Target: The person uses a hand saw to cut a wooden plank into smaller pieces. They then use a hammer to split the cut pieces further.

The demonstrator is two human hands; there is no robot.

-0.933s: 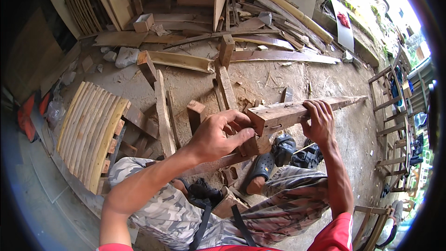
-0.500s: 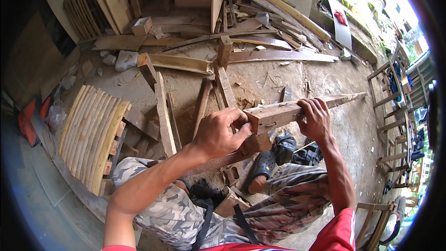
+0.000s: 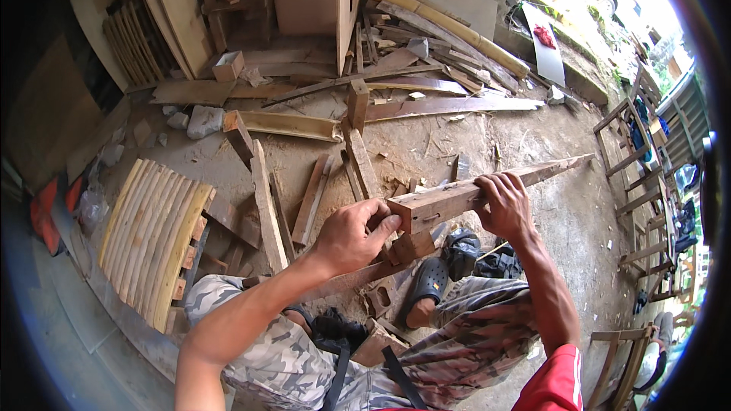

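Note:
A long, squared wooden beam (image 3: 449,202) slants away to the right, its square end turned toward me and a slot cut in its side. My right hand (image 3: 502,204) is closed over it from above, partway along. At the near end, my left hand (image 3: 352,234) is curled closed, thumb and fingertips against the end face. Anything small between those fingers is hidden. Just beneath the beam's end lies a wooden block (image 3: 411,249), on or joined to a lower timber (image 3: 350,283) that runs between my legs.
A slatted wooden panel (image 3: 156,240) stands at left. Upright posts (image 3: 266,202) rise ahead of me. Scrap boards and a bamboo pole (image 3: 449,27) are piled at the back. A wooden rack (image 3: 640,205) lines the right side. Black plastic bags (image 3: 462,251) lie by my shoe (image 3: 432,280).
The beam and both hands have shifted slightly left and down in the picture, as the whole view also moved a little. My grip on the beam looks the same.

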